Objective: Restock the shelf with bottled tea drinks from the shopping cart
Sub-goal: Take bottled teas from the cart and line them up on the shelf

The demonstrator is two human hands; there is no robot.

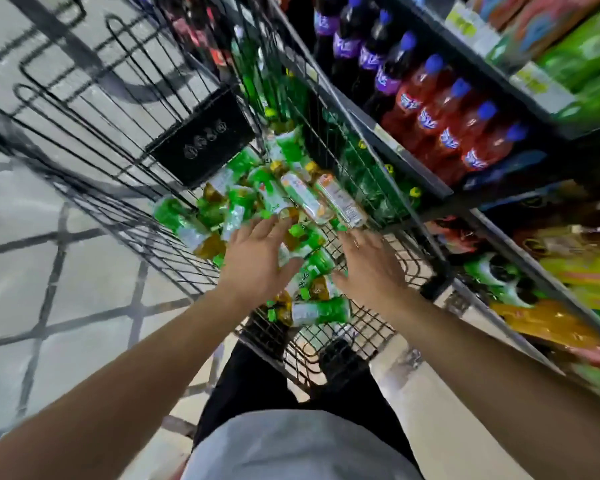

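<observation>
- I can read no text anywhere; motion blur smears all of it.
- Tea bottles (302, 311): green-and-white labels, print illegible.
- Soda bottles (447, 133): white logo on blue, unreadable.
- Cart's black panel (201, 140): four round pictograms, no words.

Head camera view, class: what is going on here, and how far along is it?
A person leans over a black wire shopping cart heaped with green-labelled plastic tea bottles lying on their sides. Both hands reach into the pile with fingers spread: the left hand and the right hand hover over the bottles, and neither has a grip on one yet. Beside the cart, a shelf holds red soda bottles with blue caps.
</observation>
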